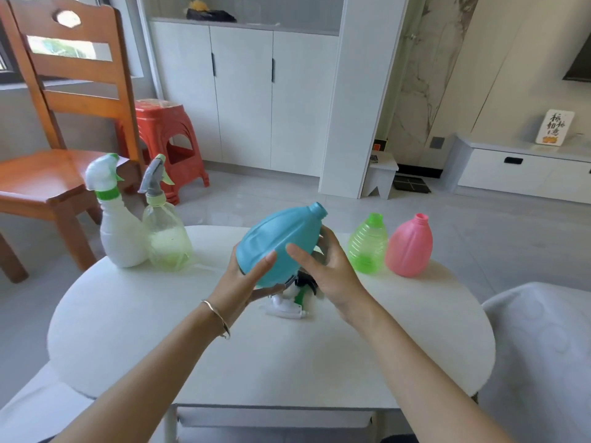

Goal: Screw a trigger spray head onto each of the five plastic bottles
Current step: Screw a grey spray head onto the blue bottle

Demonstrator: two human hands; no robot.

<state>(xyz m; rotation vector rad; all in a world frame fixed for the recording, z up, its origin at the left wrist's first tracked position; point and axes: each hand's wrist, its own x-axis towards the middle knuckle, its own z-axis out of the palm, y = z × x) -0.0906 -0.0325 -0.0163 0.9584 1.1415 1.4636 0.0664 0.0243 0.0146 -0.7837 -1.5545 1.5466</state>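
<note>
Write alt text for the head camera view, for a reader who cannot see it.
Both hands, left hand and right hand, hold a tilted, uncapped blue bottle above loose spray heads on a white table. Two bottles at the left already have heads; the green and pink ones at the right do not.

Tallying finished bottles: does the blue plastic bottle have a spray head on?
No. The blue plastic bottle has a bare, open neck.

A tilted blue bottle (275, 241), uncapped, is held above the white table (128, 330) by the left hand (246, 282) and right hand (329, 273). Loose spray heads (287, 306) are seen lying beneath it.
</note>
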